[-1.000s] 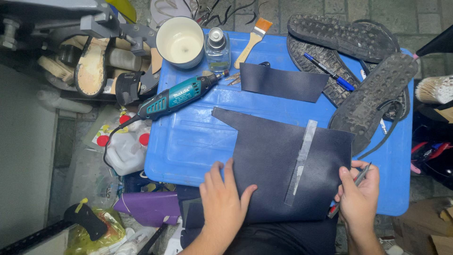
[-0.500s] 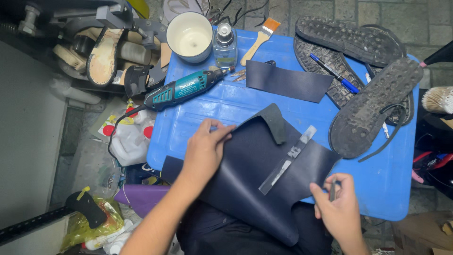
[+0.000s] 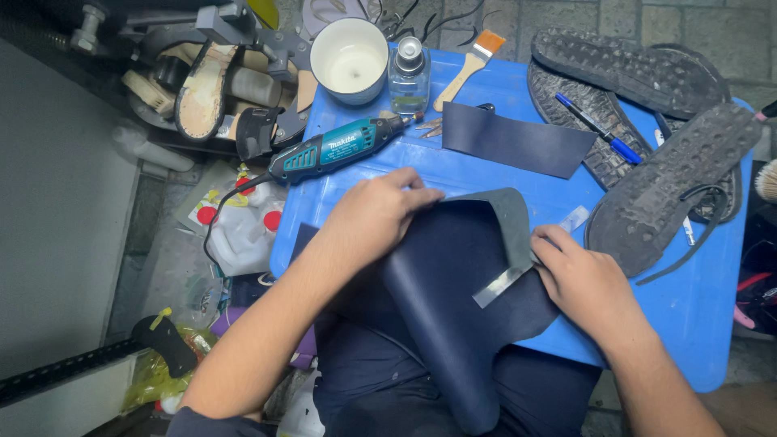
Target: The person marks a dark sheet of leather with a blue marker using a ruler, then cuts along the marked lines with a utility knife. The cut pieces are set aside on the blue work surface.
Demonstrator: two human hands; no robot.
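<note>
A large dark navy leather sheet [image 3: 453, 316] lies across the blue table [image 3: 696, 307] and hangs over my lap. My left hand [image 3: 374, 217] grips its upper left edge and curls it over, so the grey underside [image 3: 510, 222] shows. My right hand [image 3: 579, 279] presses on the sheet's right side, next to a clear plastic strip [image 3: 506, 282] that lies on the leather. Whether the right hand holds a small tool is hidden.
A teal rotary tool [image 3: 336, 150], a white cup [image 3: 350, 61], a small glass bottle [image 3: 407, 77] and a brush [image 3: 468, 66] sit at the table's back. A smaller navy leather piece [image 3: 518, 142], black shoe soles [image 3: 672, 190] and a blue pen [image 3: 599, 128] lie right.
The sheet has been rolled further and pulled toward me. My left hand moved up to its top edge, and my right hand moved up onto the strip.
</note>
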